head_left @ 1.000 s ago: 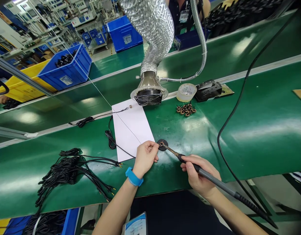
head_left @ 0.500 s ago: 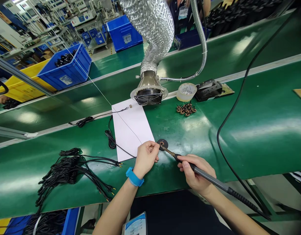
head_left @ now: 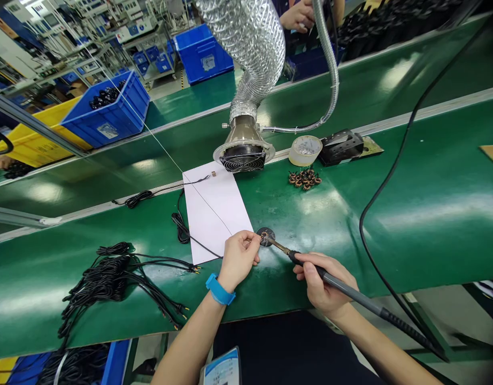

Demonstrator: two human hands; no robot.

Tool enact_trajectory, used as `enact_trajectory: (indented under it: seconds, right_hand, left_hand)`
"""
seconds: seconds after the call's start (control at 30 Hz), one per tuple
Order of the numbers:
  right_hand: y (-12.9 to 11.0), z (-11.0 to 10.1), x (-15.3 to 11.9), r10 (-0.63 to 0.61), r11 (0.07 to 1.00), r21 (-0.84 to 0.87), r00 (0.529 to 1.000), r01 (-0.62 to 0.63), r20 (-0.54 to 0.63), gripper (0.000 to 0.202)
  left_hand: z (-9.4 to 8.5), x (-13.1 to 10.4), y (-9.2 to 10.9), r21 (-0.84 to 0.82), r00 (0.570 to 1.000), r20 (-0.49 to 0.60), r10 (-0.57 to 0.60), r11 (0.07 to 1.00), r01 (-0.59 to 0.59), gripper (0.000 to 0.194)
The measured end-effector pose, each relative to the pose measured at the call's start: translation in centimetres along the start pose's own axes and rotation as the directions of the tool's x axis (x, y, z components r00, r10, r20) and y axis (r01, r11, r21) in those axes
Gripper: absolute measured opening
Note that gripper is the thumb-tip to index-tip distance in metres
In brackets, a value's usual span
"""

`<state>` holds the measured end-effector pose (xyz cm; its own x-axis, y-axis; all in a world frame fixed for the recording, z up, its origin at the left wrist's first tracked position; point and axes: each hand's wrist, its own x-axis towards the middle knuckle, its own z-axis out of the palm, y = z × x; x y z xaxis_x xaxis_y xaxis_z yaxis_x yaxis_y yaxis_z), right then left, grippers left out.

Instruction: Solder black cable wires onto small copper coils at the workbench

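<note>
A soldering iron (head_left: 343, 289) is gripped in my right hand (head_left: 329, 283), its tip at a small copper-wound ring (head_left: 265, 235) on a round black disc (head_left: 271, 241). My left hand (head_left: 240, 256) is closed in a pinch at the disc's left edge. Between its fingers are the thin wire coming down from the upper left and the end of a black cable (head_left: 206, 248); which of these it grips is hard to tell. A white sheet (head_left: 216, 214) lies just behind my left hand.
A fume extractor (head_left: 244, 152) hangs over the sheet's far edge. Behind the disc sit copper rings (head_left: 305, 179), a tape roll (head_left: 305, 151) and a black metal holder (head_left: 343, 147). Bundled black cables (head_left: 106, 278) lie left. Across the line is another person's hand (head_left: 298, 16).
My right hand and the iron have shifted slightly right, and the iron's cord has moved with them. My left hand stays in place. The other person's hand has come into view.
</note>
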<state>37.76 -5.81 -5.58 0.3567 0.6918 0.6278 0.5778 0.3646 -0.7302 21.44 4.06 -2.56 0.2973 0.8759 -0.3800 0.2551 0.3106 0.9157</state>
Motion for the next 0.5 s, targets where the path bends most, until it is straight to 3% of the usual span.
enact_trajectory:
  seconds: [0.5]
  right_hand:
    - [0.45, 0.0, -0.62, 0.079, 0.996, 0.033, 0.997, -0.078, -0.017, 0.017]
  left_hand:
    - [0.11, -0.04, 0.0, -0.006, 1.0, -0.002, 0.008, 1.0, -0.008, 0.025]
